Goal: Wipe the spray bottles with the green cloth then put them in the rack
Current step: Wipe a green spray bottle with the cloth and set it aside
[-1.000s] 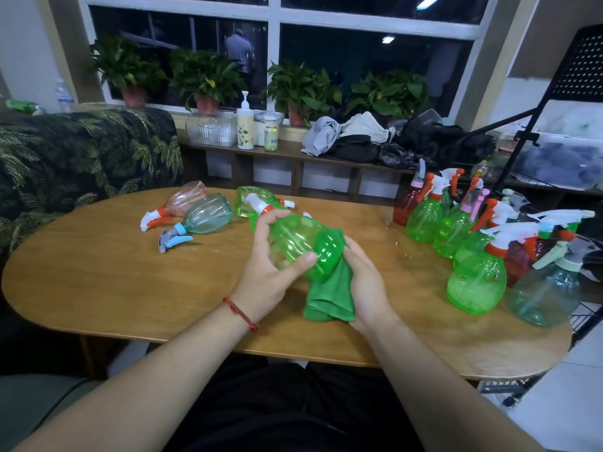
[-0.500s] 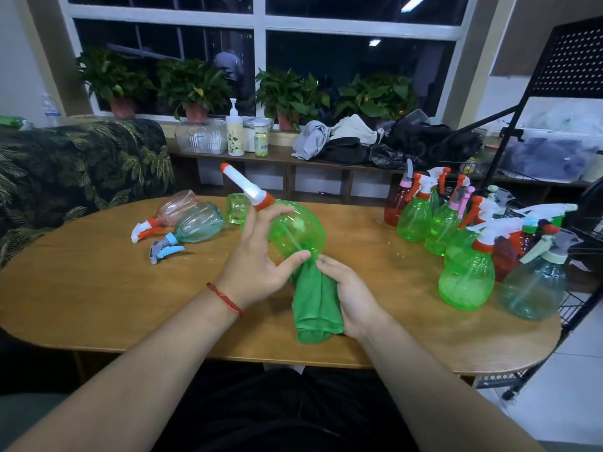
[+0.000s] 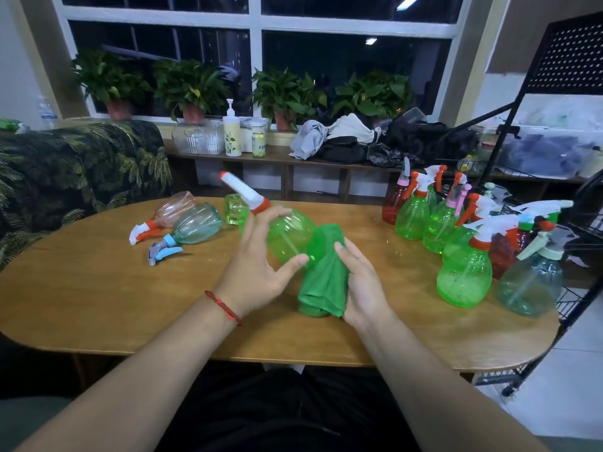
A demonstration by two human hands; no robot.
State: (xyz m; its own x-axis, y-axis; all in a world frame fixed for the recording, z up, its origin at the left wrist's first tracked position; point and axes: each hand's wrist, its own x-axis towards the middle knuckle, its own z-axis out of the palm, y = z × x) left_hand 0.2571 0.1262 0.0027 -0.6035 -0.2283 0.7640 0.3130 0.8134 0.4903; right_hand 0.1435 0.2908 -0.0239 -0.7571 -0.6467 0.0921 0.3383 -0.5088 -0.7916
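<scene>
My left hand [image 3: 261,272] holds a clear green spray bottle [image 3: 287,234] between thumb and fingers above the middle of the table, tilted with its white and orange trigger head up and to the left. My right hand [image 3: 360,282] grips the green cloth [image 3: 323,282], which covers the bottle's base and hangs down to the tabletop. A black wire rack [image 3: 577,256] stands at the table's right end.
A pink bottle [image 3: 169,212], a pale blue bottle [image 3: 192,223] and a green one [image 3: 235,208] lie on the wooden table [image 3: 98,288] at the back left. Several upright bottles [image 3: 463,272] crowd the right side. A patterned sofa sits left, a low shelf behind.
The bottle has turned from lying flat to tilted, its trigger head now up and to the left. The cloth has shifted along the bottle's base, and my view has moved slightly.
</scene>
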